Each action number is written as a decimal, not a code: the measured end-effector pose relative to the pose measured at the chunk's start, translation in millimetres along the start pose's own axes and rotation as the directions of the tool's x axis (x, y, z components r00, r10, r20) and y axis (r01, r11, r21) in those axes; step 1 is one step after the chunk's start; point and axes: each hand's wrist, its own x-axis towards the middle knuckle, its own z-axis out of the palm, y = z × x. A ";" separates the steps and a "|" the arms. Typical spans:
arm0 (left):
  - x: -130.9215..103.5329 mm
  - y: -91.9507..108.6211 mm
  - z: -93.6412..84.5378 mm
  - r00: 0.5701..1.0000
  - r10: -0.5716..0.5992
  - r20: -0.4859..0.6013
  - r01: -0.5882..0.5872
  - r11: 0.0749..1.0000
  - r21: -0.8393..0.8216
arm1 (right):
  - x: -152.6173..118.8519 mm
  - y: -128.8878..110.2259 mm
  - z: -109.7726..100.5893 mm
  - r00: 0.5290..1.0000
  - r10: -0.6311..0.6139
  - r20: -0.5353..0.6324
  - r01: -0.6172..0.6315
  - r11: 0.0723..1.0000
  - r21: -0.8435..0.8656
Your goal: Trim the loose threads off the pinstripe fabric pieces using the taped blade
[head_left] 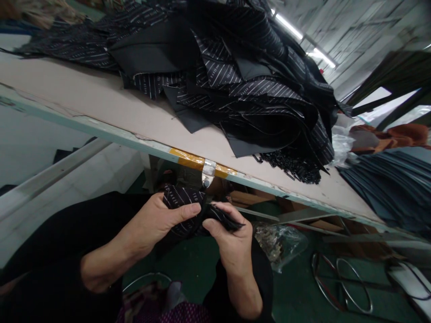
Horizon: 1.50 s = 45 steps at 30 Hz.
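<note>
Black fabric [186,197], long axis roughly crosswise, narrow tip rightward

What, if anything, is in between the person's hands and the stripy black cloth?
Nothing visible: the left hand and right hand both hold the black cloth directly. The metal clip on the table edge is beyond them.

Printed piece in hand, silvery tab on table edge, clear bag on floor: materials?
Printed piece: probably matte fabric, softly bent. Silvery tab: likely polished metal, judging by its bright sheen. Clear bag: apparently thin glossy plastic, see-through and crinkled.
</note>
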 end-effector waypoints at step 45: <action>14.5 14.9 9.7 0.997 -0.021 -0.077 0.019 1.000 -0.024 | 30.9 -2.7 37.2 0.853 0.522 0.024 -0.471 0.748 0.467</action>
